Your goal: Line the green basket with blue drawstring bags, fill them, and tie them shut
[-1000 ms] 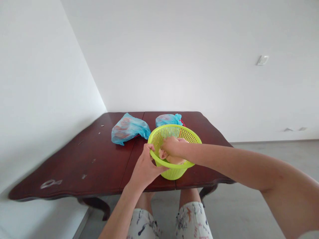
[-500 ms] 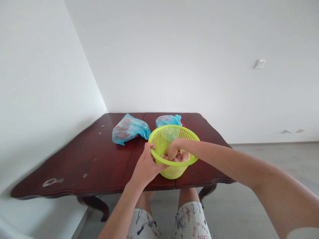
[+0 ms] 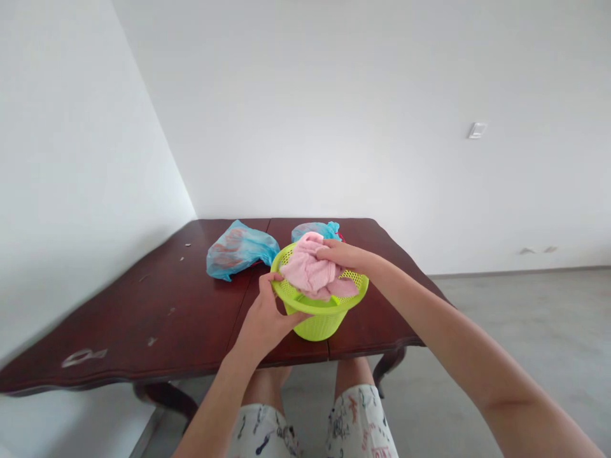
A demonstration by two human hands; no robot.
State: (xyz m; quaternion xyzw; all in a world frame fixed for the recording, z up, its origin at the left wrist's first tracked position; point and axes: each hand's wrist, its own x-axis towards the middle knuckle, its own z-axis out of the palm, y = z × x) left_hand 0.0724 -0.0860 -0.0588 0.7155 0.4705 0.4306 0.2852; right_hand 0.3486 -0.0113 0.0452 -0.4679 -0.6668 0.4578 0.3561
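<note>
Right now a pink cloth (image 3: 308,272) hangs bunched over the mouth of a yellow-green plastic basket (image 3: 319,310), a little below the middle of the frame. From where I stand, the cloth lies just left of the right hand (image 3: 344,256), which is the nearer one: its fingers come in from the right and pinch the upper part of the bundle. Crumpled as it is, the cloth has no firm long axis; it slants loosely from a raised fold at upper left to a loose flap at lower right. The left hand (image 3: 264,318) sits lower and further left, thumb and fingers spread wide along the basket's rim, gripping it; whether its fingertips brush the cloth I cannot tell. The fabric looks soft, thin and wrinkled. The basket is round, with a smooth, thick rim and holes in its wall, and stands at the near edge of a dark reddish wooden table (image 3: 200,324) with a wavy border and curved legs. Beyond it, left of centre, slumps a crinkled, translucent blue plastic bag (image 3: 242,249); a second blue bag (image 3: 305,229), a bit of red beside it, is partly hidden behind the cloth.
</note>
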